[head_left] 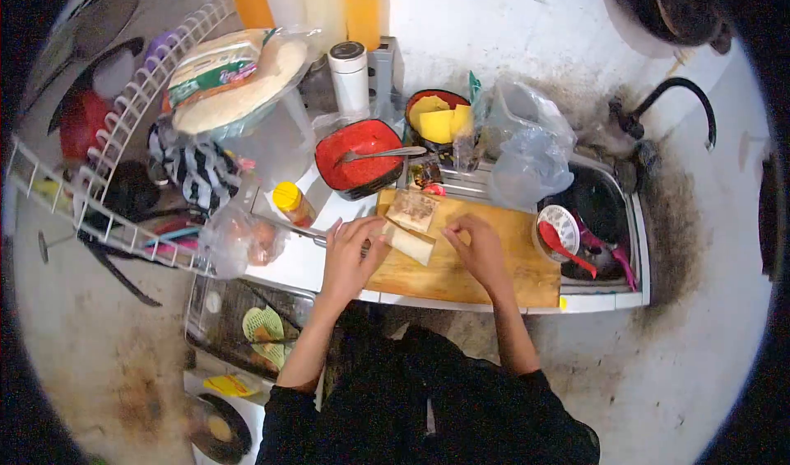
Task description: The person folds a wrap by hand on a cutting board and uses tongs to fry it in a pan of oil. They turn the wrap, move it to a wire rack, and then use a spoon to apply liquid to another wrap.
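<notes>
On the wooden cutting board (502, 277) lies a pale strip of bread (409, 246), which looks rolled or folded. My left hand (352, 251) has its fingers and thumb around the strip's left end. Just behind it is a flat bread slice (414, 210) with a brown crumbly topping. My right hand (479, 251) hovers over the board to the right of the strip, apart from it. Its thumb and forefinger are pinched together; anything between them is too small to make out.
A red bowl (362, 156) with a fork stands behind the board, near a yellow-capped jar (293, 203). A white cup (556, 218) with a red spoon sits at the board's right end, beside the sink (640, 255). Plastic bags (531, 165) lie behind.
</notes>
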